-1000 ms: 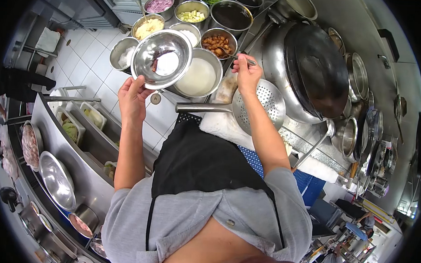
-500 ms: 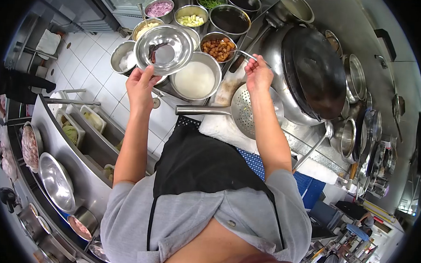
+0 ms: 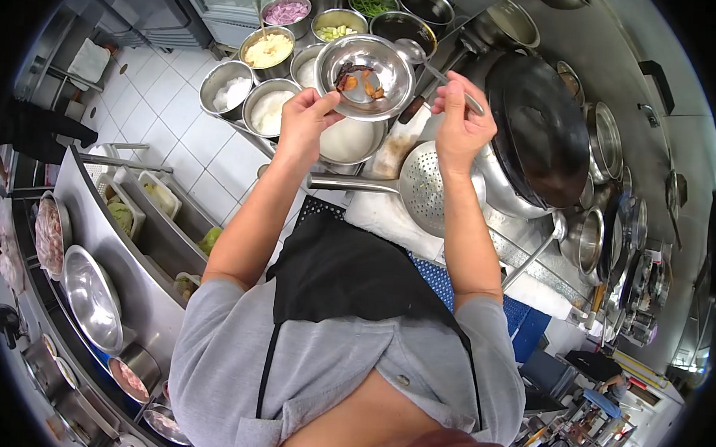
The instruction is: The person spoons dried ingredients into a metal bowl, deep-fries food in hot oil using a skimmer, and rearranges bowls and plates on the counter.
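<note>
My left hand (image 3: 309, 121) grips the near-left rim of a shiny metal bowl (image 3: 396, 77), holding it tilted above the pots. Dark reddish strips and several orange-brown chunks (image 3: 371, 84) lie inside it. In my right hand (image 3: 465, 123) is a metal spoon (image 3: 437, 71), its handle between thumb and fingers. The spoon's head hovers at the bowl's upper right edge and looks bare. Under the bowl, a pot of white powder or liquid (image 3: 349, 142) shows in part. The pot of orange-brown chunks is hidden behind the bowl.
Close by stand pots of chopped purple onion (image 3: 287, 14), minced garlic-like bits (image 3: 268, 51), green strips (image 3: 373, 2) and dark sauce (image 3: 421, 29). A perforated skimmer (image 3: 430, 187) rests below my right hand. A black wok (image 3: 543, 127) is at right; a steel counter (image 3: 98, 214) at left.
The bowl has moved right, over the pot of orange-brown chunks, and now has some chunks in it. The spoon has come up out of that pot to the bowl's edge.
</note>
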### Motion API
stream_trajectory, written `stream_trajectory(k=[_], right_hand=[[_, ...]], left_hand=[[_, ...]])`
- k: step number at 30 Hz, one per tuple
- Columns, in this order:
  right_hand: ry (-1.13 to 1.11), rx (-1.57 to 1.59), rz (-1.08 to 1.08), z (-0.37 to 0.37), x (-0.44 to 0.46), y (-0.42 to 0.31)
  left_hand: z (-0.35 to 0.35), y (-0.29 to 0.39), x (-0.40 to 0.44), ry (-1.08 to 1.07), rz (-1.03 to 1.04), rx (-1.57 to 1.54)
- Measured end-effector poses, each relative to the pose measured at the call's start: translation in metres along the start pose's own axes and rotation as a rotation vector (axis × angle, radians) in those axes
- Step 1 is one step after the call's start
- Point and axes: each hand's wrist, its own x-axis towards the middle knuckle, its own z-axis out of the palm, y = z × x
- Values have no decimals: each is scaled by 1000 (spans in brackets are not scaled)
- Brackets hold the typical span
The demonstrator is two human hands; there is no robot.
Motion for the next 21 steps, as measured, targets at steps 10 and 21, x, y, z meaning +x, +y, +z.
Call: stream_trajectory(k=[10,21], right_hand=[[91,180,656,-31,-10,83],[56,-38,606,-133,-73,-7]], left_hand=[[-23,2,-12,-55,4,-2],[48,1,-64,-294,-37,142]])
